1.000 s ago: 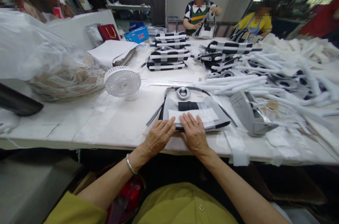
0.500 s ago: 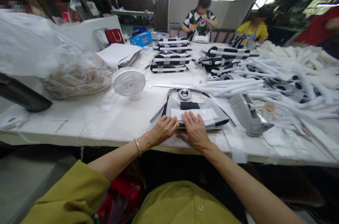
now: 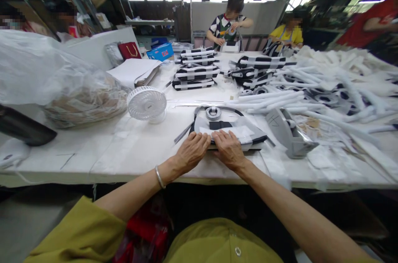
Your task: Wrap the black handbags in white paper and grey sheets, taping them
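A grey and black handbag (image 3: 202, 125) lies flat before me, with a clear plastic sheet and a white strip (image 3: 244, 131) along its near side. A wrapped ring-shaped roll (image 3: 213, 113) rests at its far side, inside the curve of the strap. My left hand (image 3: 193, 151) has its fingers curled over the bag's near left edge. Close beside it, my right hand (image 3: 229, 150) grips the same edge, fingers bent over the white strip and thumb underneath. Whatever lies beneath the fingers is hidden.
A white fan (image 3: 146, 104) stands left of the bag, a grey tape dispenser (image 3: 287, 134) right of it. Further back are stacked wrapped bags (image 3: 196, 73), white padded tubes (image 3: 273, 100) and a blue box (image 3: 160, 52). A co-worker (image 3: 228, 27) handles a bag across the table.
My right hand's fingers have drawn back from lying flat on the white strip and now bend over the near edge. My left hand stays on the edge. The view has shifted slightly.
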### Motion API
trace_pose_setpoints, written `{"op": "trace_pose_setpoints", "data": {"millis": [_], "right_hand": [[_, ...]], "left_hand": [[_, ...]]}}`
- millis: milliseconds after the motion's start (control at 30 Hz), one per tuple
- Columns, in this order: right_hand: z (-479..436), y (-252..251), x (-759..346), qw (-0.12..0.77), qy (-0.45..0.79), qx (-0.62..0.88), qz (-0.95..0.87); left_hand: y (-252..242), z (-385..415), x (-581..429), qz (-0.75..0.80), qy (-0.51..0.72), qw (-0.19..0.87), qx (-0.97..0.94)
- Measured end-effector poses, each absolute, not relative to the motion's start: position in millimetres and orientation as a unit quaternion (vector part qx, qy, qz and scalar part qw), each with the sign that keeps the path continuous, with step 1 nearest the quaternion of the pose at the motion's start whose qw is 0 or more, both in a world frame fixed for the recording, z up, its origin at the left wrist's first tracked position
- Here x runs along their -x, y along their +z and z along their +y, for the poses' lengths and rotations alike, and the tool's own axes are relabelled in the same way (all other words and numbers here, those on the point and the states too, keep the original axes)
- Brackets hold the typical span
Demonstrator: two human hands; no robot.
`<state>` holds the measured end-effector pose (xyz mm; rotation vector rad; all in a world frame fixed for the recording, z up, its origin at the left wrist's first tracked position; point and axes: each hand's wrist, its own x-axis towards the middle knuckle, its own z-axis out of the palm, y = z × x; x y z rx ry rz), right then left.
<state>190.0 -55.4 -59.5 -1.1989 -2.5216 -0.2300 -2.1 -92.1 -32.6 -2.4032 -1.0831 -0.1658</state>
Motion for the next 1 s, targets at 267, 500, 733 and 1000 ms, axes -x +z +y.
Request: {"op": "trace_pose_setpoints", "data": {"millis": [267,500,733,1000], "right_hand": [[-58.4,-46.7,-185.3,0.156,-0.082,0.402,-0.899],[-81.4,-43.2,-167.1,0.19,-0.028,0.404,-0.894],[-112.0,15.8,-237.7,0.44,-0.018,0.27,-0.857],[-73.8,-74.4,-363.0,0.428,-0.009,0.537,-0.727]], "left_hand": [[-52.0,-89.8,-1.6,-0.41,-0.155,0.321,0.84],[-56.9,-106.2,24.4,-0.376,-0.268,0.286,0.84],[-63.1,-115.8,51.8,-0.451,-0.326,0.212,0.803],[-63.7,-116.6,55.8,-0.546,-0.378,0.16,0.73]]}}
